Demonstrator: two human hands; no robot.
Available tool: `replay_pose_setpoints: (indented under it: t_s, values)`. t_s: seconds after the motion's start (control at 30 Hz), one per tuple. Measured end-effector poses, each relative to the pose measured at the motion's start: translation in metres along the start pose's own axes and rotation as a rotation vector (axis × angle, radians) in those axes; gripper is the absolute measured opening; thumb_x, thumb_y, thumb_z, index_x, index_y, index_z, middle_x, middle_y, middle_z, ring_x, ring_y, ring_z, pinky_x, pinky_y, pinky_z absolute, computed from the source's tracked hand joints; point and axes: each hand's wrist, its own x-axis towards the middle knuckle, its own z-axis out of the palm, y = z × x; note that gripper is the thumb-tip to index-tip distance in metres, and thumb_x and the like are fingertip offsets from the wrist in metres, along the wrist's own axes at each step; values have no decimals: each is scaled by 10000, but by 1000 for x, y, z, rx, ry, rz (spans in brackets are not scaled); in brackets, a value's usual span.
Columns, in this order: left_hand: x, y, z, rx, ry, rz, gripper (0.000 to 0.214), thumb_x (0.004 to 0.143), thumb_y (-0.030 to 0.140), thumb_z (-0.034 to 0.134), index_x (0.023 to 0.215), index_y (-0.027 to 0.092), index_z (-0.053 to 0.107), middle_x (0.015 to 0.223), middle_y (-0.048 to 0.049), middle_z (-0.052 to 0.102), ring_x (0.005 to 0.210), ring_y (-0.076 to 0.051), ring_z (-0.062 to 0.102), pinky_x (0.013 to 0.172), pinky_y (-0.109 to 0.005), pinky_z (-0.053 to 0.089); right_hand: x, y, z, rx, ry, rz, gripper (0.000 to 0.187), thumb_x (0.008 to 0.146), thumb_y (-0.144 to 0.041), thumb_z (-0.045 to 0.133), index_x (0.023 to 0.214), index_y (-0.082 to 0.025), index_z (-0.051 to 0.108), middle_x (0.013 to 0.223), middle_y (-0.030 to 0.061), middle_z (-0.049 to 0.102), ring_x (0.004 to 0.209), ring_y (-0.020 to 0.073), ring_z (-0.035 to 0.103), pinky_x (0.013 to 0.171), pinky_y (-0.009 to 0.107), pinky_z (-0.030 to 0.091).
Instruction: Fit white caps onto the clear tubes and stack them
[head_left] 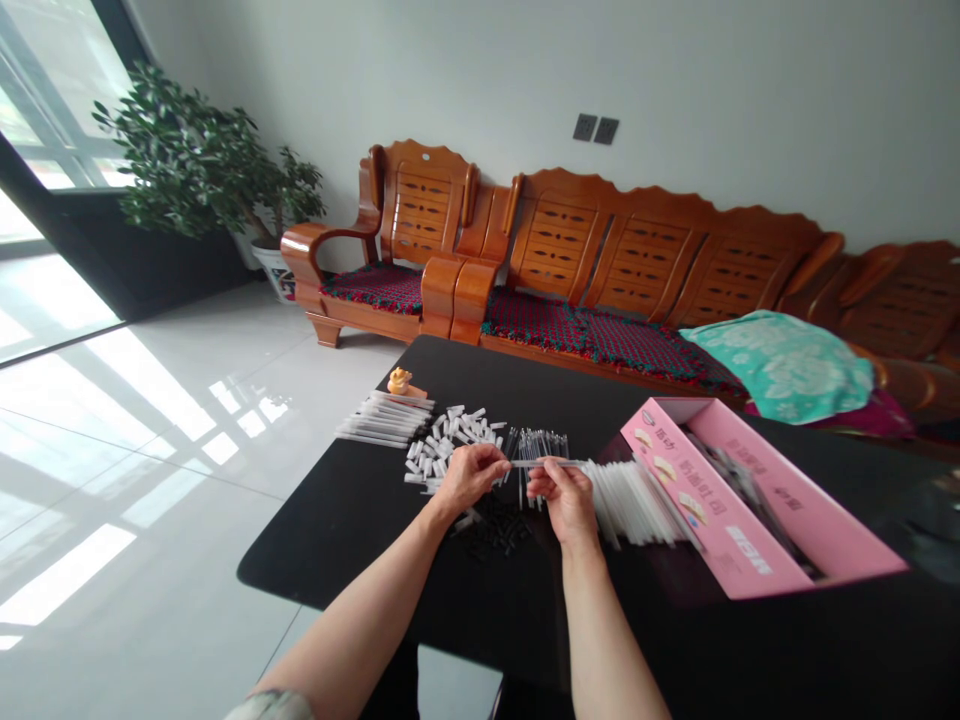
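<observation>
A slim pale pen (pixel 527 463) lies level between my two hands over the black table. My left hand (pixel 472 476) pinches its left end, and my right hand (pixel 566 497) grips it farther right, fingers closed. Whether a cap is on the left end is hidden by the fingers. Just behind my left hand is a heap of white pen caps (pixel 433 460). Thin dark refills (pixel 553 443) lie behind my right hand. To its right, clear whitish pen barrels (pixel 637 505) are laid side by side. Small black pieces (pixel 495 530) are scattered below both hands.
A row of white pens (pixel 384 418) lies at the table's left edge, by a small yellow figurine (pixel 400 380). On the right stands an open pink box (pixel 686 500) with dark contents. A pale flat object (pixel 459 685) is at the near edge. Behind is a wooden sofa (pixel 559 240).
</observation>
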Motion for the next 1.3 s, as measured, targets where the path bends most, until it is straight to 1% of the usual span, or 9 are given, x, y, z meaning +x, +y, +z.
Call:
replay_pose_setpoints:
  t_s: [0.13,0.33,0.5,0.63,0.83,1.03,1.17,1.23,1.3]
  values:
    - [1,-1,1,-84,37,-19,393,768,458,686,968,120,670,658,2,612,493,-86,508,454,-177,363,0,-1,0,2,3,-6,257,726,-323,781,860,-117,704,660,61,736,487,166,682,441,258,587]
    - [0,2,-2,93,7,8,372,860,451,569,727,119,675,497,25,516,444,-73,454,450,-176,305,0,0,0,-12,4,0,259,723,-335,781,850,-121,707,660,61,737,482,164,681,446,257,588]
    - [1,-1,0,20,14,-10,284,802,406,649,813,125,689,563,13,578,470,-88,510,463,-178,355,0,0,0,-22,3,5,254,717,-328,783,847,-124,708,655,61,738,468,159,674,443,251,583]
    - [0,1,0,11,32,-11,335,799,449,651,848,121,697,585,7,591,493,-87,492,472,-178,351,0,-1,1,-23,11,7,254,714,-330,784,844,-125,708,654,57,737,464,157,672,439,246,581]
    - [0,3,-3,142,23,10,331,830,436,611,776,124,710,555,8,572,511,-87,470,482,-181,317,-2,-2,2,-24,8,18,261,705,-335,792,835,-125,708,647,57,735,467,162,674,438,251,584]
    - [0,-1,1,94,46,16,230,769,371,693,786,143,714,574,5,595,517,-96,496,495,-188,349,-2,-2,4,-26,5,18,268,698,-344,799,824,-126,708,639,58,733,459,159,670,437,249,583]
    - [0,0,1,37,45,17,247,755,383,710,789,139,713,581,-3,604,507,-101,521,487,-194,373,-2,-4,4,-14,18,19,260,700,-334,796,819,-121,707,633,59,731,454,160,667,431,250,579]
    - [2,0,-5,-42,101,17,293,773,412,691,859,133,715,591,-5,607,496,-106,530,482,-200,394,-2,-4,2,7,10,11,244,717,-330,781,825,-125,703,646,60,736,472,168,676,437,259,580]
    - [5,-2,-15,-97,231,8,329,801,429,658,927,129,707,609,-5,610,484,-105,526,479,-206,408,-2,-5,1,28,-13,6,218,734,-326,762,811,-133,693,643,54,734,485,174,682,449,268,581]
